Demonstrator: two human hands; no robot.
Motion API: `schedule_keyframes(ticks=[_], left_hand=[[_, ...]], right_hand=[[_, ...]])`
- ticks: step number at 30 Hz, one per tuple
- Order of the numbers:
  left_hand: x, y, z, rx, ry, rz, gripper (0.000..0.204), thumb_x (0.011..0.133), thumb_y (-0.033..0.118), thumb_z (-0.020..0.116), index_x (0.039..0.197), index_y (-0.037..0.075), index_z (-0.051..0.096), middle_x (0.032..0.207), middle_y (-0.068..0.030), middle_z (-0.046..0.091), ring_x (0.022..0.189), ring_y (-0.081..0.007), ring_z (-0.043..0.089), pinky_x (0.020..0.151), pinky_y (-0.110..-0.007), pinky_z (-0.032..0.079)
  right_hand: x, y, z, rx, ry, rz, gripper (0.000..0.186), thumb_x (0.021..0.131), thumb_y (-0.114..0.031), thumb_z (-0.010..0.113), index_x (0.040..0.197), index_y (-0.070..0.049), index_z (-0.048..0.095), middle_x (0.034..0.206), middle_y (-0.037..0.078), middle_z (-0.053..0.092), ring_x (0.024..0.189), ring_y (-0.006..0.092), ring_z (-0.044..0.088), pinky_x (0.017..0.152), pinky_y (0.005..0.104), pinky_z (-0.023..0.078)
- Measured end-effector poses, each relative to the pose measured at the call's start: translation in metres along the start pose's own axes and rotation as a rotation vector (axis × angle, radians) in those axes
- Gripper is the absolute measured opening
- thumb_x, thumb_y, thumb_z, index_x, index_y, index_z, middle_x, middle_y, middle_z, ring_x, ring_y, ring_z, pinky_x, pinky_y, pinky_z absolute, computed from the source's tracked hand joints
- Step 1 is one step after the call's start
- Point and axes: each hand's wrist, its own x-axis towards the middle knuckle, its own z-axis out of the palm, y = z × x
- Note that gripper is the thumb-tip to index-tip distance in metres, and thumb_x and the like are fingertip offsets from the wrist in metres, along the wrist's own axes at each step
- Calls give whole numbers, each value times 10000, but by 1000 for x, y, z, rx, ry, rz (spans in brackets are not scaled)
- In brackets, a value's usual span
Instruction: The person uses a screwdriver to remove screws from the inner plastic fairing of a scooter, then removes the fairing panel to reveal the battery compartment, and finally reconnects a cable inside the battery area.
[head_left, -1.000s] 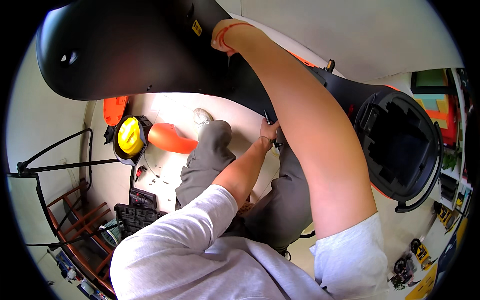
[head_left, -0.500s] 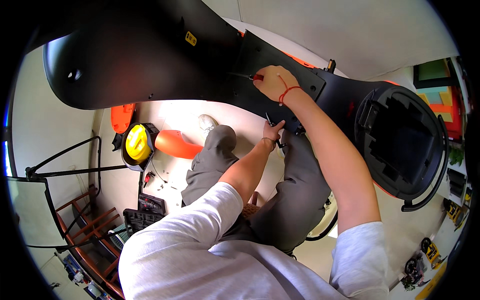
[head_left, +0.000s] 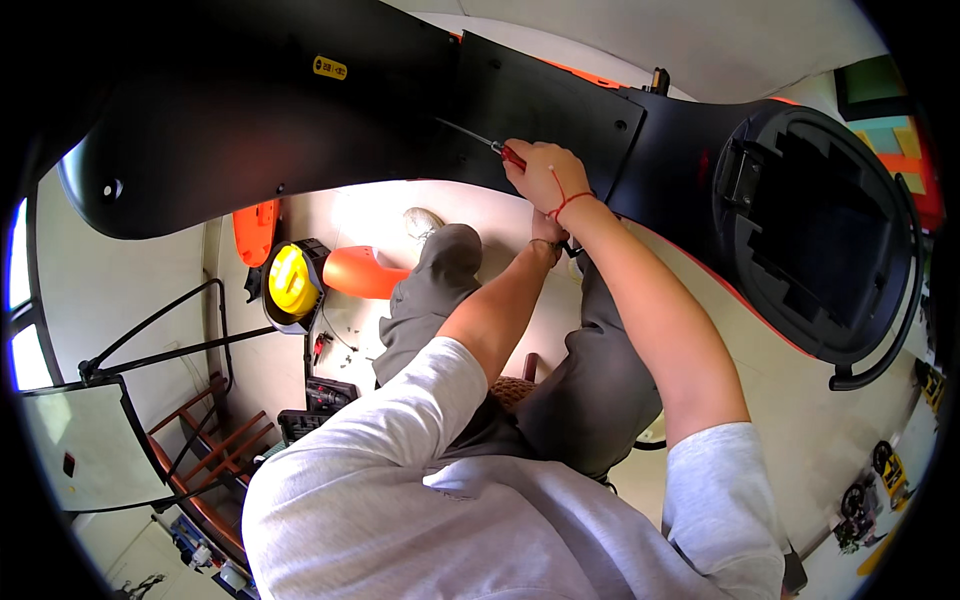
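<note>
Over the middle of the black moulded body (head_left: 250, 130), the right hand (head_left: 552, 172) curls round a red-handled screwdriver (head_left: 497, 148), shaft pointing left. The left hand (head_left: 545, 226), near the body's lower edge, is mostly hidden; I cannot tell its grip. A yellow label (head_left: 330, 67) with dark print marks the body's left part.

The right hand (head_left: 550, 173) hides the rear of the screwdriver (head_left: 498, 148); its wrist covers much of the left hand (head_left: 544, 228), leaving that grip unclear. Leftward, the black bodywork (head_left: 300, 125) runs past the upper edge, its yellow label (head_left: 330, 68) too small to read.
</note>
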Motion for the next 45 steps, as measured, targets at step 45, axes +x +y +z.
schedule_keyframes(ticks=[45], left_hand=[[-20, 34, 19, 174, 125, -170, 313, 893, 116, 636, 1145, 89, 452, 952, -75, 607, 780, -196, 662, 356, -217, 228]], right_hand=[[63, 20, -36, -176, -196, -166, 204, 756, -263, 616, 915, -210, 733, 868, 145, 696, 835, 337, 667, 734, 420, 534]])
